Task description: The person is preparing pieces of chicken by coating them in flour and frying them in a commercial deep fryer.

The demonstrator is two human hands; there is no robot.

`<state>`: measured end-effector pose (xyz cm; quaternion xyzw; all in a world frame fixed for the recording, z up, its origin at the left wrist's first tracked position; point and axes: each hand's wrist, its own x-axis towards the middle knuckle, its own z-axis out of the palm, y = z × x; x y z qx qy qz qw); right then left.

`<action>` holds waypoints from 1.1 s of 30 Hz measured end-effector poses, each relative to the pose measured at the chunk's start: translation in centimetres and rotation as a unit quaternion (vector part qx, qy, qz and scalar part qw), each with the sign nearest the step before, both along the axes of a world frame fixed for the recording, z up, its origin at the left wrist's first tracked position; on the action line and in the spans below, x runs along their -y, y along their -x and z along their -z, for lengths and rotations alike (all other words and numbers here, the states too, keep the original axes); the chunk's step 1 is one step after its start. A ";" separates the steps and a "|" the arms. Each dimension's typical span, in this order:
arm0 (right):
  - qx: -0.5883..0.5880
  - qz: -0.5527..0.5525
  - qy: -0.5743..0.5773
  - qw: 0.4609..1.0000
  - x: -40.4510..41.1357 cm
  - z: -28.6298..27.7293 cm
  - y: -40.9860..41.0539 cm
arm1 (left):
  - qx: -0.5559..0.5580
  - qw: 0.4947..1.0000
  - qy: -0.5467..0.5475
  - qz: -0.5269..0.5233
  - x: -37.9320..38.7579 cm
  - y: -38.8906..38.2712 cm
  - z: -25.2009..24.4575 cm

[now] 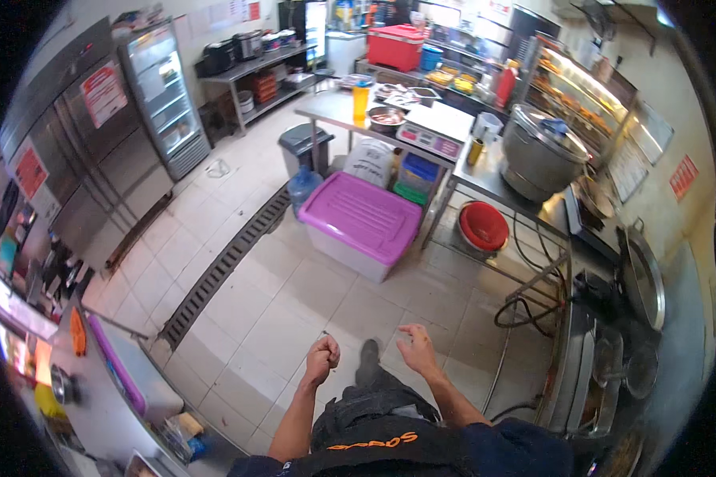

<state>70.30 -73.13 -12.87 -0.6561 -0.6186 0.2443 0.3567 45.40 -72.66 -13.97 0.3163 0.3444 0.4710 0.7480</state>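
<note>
My left hand (323, 359) is held over the tiled floor in front of my apron, its fingers curled closed with nothing visible in them. To its right, my right hand (417, 350) is raised with its fingers apart and bent, holding nothing. One shoe (369, 356) shows on the floor between the two hands. Beyond the hands stands a large plastic storage box with a purple lid (364, 211). Neither hand touches anything that I can see. A dark apron (376, 426) with orange lettering covers my front.
A floor drain grate (227, 262) runs diagonally at left. Ahead is a steel table with a digital scale (429, 138); a large steel pot (540, 155) stands on the right counter. Red basins (483, 226) sit below. Hoses (525, 316) hang at right. Steel refrigerators (95, 155) line the left.
</note>
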 end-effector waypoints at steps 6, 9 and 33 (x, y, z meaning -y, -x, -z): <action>0.035 -0.134 0.013 0.990 -7.4 1.5 6.6 | -0.053 0.981 0.139 -0.122 0.1 6.2 2.1; 0.024 -0.180 0.031 0.983 -11.6 2.2 11.0 | -0.143 0.964 0.109 -0.195 -0.3 8.6 2.8; 0.122 -0.702 0.093 0.696 -25.2 3.4 56.3 | -0.068 0.689 0.286 -0.662 7.4 26.1 0.6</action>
